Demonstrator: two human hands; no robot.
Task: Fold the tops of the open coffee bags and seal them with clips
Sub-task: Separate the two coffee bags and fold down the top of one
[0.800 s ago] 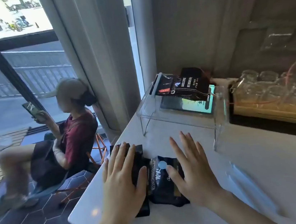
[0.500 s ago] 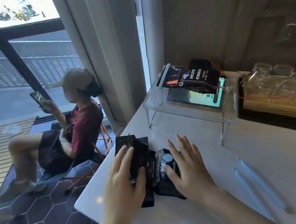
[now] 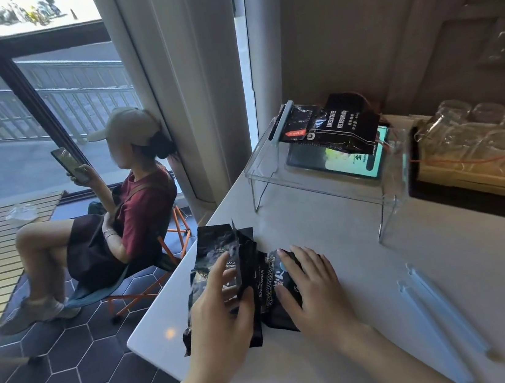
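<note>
Two black coffee bags lie side by side near the front left corner of the white table (image 3: 365, 250). My left hand (image 3: 219, 317) grips the left coffee bag (image 3: 217, 250), fingers on its face and thumb around its right side fold. That bag's open top stands up off the table. My right hand (image 3: 316, 292) lies flat on the right coffee bag (image 3: 269, 292), with the fingers spread and straight. Two long light blue clips (image 3: 450, 310) lie loose on the table to the right of my right arm.
A clear acrylic stand (image 3: 274, 169) at the back holds more black coffee bags (image 3: 342, 125) and a lit tablet (image 3: 353, 162). A tray of glasses (image 3: 479, 142) sits to its right. A person (image 3: 137, 206) sits on a chair just past the table's left edge.
My left hand went from lying flat on the left bag to gripping it, and the bag's open top has risen off the table. My right hand stays on the right bag.
</note>
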